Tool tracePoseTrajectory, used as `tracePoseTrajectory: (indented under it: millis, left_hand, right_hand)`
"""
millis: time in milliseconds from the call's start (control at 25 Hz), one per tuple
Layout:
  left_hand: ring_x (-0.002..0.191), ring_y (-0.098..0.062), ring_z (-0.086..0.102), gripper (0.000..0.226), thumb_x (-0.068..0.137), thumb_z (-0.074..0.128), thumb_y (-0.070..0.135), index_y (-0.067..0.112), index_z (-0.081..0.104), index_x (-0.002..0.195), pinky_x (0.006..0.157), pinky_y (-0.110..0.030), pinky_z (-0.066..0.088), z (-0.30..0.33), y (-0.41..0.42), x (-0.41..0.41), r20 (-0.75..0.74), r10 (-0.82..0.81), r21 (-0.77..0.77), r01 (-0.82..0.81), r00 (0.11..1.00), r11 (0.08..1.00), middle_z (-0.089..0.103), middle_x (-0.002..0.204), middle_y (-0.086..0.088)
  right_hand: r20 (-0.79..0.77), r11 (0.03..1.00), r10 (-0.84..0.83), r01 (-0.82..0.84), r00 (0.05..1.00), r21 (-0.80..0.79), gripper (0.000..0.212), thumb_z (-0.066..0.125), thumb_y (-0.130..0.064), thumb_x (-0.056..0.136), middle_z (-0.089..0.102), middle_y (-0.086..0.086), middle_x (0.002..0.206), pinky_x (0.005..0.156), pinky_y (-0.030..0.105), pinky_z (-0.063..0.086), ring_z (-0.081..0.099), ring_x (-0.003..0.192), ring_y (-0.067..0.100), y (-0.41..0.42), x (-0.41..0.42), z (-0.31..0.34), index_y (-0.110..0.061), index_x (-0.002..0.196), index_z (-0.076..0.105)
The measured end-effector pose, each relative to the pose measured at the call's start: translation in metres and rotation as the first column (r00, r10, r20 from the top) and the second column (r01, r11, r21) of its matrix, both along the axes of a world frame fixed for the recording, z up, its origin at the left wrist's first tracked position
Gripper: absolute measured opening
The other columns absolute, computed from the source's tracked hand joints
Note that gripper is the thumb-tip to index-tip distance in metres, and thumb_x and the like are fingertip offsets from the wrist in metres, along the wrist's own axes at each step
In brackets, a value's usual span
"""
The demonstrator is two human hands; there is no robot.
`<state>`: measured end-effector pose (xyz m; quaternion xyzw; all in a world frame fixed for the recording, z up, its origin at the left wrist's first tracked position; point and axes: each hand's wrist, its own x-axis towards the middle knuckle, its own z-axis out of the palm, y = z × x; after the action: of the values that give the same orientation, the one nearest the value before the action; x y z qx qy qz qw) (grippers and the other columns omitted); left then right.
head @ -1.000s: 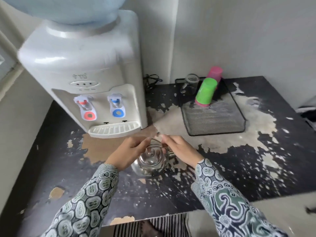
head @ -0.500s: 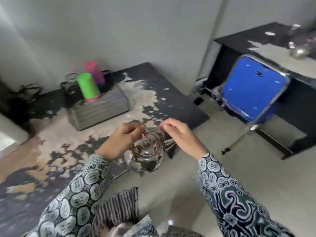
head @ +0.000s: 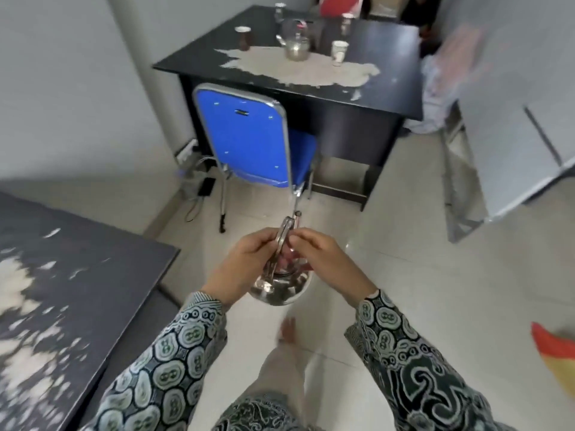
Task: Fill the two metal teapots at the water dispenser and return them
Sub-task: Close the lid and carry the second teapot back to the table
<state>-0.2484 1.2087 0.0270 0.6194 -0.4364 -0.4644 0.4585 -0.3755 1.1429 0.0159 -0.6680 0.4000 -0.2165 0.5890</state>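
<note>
**Teapot carried in both hands over the floor**

Both hands hold one metal teapot (head: 280, 284) in mid-air, above pale floor tiles (head: 404, 275). The left hand (head: 242, 265) has its fingers curled round the teapot's handle (head: 281, 241) from the left; the right hand (head: 323, 259) pinches the same handle from the right, fingertips meeting the left hand's at the top. The handle stands upright between them, and the round shiny body hangs just below the hands, partly hidden by them. Whether it holds water cannot be told. Patterned sleeves (head: 174, 353) cover both forearms to the wrists. Below the teapot a bare foot (head: 287, 329) shows, blurred.

Straight ahead of the hands, and well apart from them, stands a blue chair (head: 249, 135) with a metal frame, its back turned this way. Beyond the chair is a dark counter (head: 389, 73) with a worn, pale patch on its top. On that patch sits a second teapot (head: 295, 46), with a cup (head: 338, 52) just to its right, a darker cup (head: 242, 35) to its left, and other small vessels farther back, too blurred to name.

To the left of the hands, near the left sleeve, lies the corner of another dark counter (head: 93, 275) with peeling paint. Far right of the hands stands a grey cabinet (head: 513, 135). Low at the right edge is something orange and yellow (head: 557, 353), blurred.
</note>
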Motion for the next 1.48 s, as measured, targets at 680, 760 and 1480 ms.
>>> tracePoseTrajectory:
  millis: [680,760,1480]
  left_hand:
    - [0.089,-0.006,0.056,0.035,0.082,0.053,-0.001,0.020,0.059,0.109,0.080,-0.012,0.043,0.014,-0.477,-0.089,0.367,-0.156,-0.204,0.243,0.917,0.948,0.063,0.103,0.010]
    - [0.097,-0.003,0.049,0.044,0.081,0.061,0.008,0.021,0.053,0.122,0.090,-0.012,0.038,0.012,-0.529,-0.104,0.486,-0.236,-0.193,0.367,0.841,0.910,0.058,0.118,0.010]
    - [0.080,-0.028,0.064,0.014,0.089,0.056,0.020,0.008,0.063,0.090,0.083,-0.045,0.050,0.045,-0.844,-0.184,0.404,0.116,-0.266,-0.005,0.907,0.964,0.066,0.077,-0.009]
  right_hand:
    - [-0.042,0.991,-0.112,0.115,0.993,0.073,0.019,0.042,-0.014,0.095,0.060,0.003,0.067,0.048,0.011,0.042,0.055,0.047,0.004,-0.449,-0.132,0.034,-0.009,0.086,0.058]
    - [-0.043,0.998,-0.058,0.059,0.997,0.021,0.022,0.044,-0.013,0.094,0.056,0.001,0.060,0.048,0.012,0.040,0.048,0.046,0.006,-0.500,-0.150,0.042,-0.013,0.078,0.059]
    - [-0.080,0.769,0.632,-0.636,0.771,-0.064,0.022,0.044,-0.023,0.094,0.049,-0.003,0.063,0.071,0.024,0.048,0.046,0.062,0.013,-0.926,-0.208,0.091,-0.010,0.081,0.058]
